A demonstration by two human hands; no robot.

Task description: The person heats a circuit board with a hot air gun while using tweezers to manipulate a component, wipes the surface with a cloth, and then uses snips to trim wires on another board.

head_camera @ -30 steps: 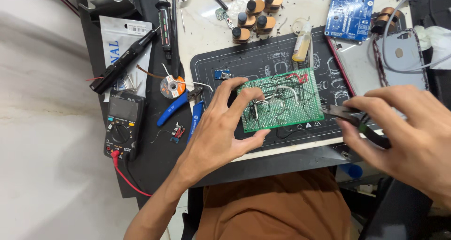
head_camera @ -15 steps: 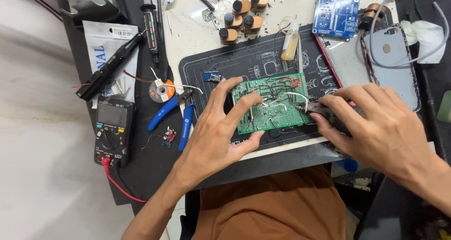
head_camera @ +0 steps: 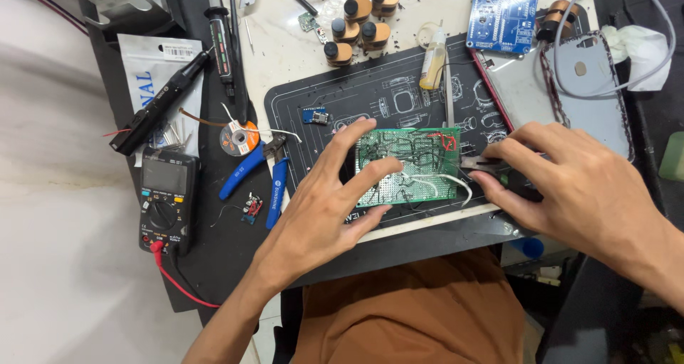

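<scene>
A green perforated circuit board (head_camera: 417, 163) with black, white and red wires lies on a dark work mat (head_camera: 370, 97). My left hand (head_camera: 331, 200) presses its spread fingers on the board's left edge and holds it flat. At the board's right edge my right hand (head_camera: 570, 186) grips a small dark-handled tool (head_camera: 479, 164). The tool's metal tip touches the white wire there.
Blue-handled cutters (head_camera: 260, 175), a solder wick spool (head_camera: 237, 137) and a black multimeter (head_camera: 165, 196) with a red lead lie to the left. Several brown knobbed parts (head_camera: 360, 18), a small bottle (head_camera: 432, 54), a blue circuit board (head_camera: 504, 11) and a phone back cover (head_camera: 584, 86) lie farther back.
My right hand has moved left with the tool, from beside the mat to the board's right edge. My left hand has stayed on the board.
</scene>
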